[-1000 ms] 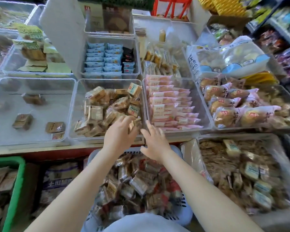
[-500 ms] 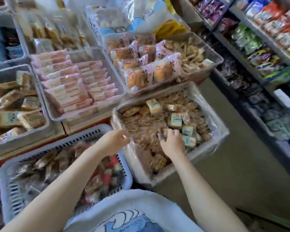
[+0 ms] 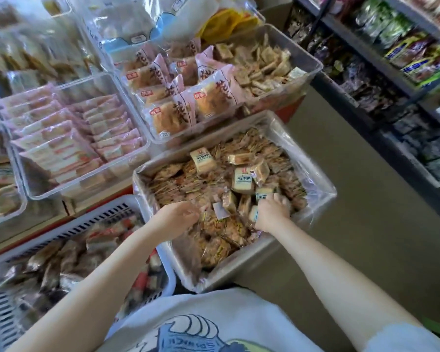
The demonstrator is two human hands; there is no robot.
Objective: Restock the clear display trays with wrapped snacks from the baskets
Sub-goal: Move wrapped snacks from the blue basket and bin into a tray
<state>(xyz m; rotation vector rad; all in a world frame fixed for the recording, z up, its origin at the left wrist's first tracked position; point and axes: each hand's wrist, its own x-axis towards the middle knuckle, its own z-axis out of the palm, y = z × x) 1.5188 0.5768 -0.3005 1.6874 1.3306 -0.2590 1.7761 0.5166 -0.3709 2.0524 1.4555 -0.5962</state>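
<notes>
The shelves along the right are crammed with bagged stuff, probably stock that doesn't fit the loose-pick layout. Left of the aisle sit the clear trays, side by side at counter height so shoppers can see and grab; one holds neat rows of pink packs, the next has big pink-wrapped cakes stood on edge at the front with loose crackers behind them.

Below those, at the person's knees, is the lined bin, a box with a plastic sheet draped over its rim, I'd guess to keep crumbs in. It's heaped with small wrapped snacks, plus a few pale square packs lying on top. Just left of it, touching, is the white basket with darker wrapped pieces.

Both hands are down in the bin, near its front edge. The right hand has fingers curled round a bunch of the pale packs, looks like it's gathering a handful. The left hand is curled too with fingertips in the pile, but it's blurry and I can't tell if it's actually got anything.

My read: scooping a load to carry up to a tray.
</notes>
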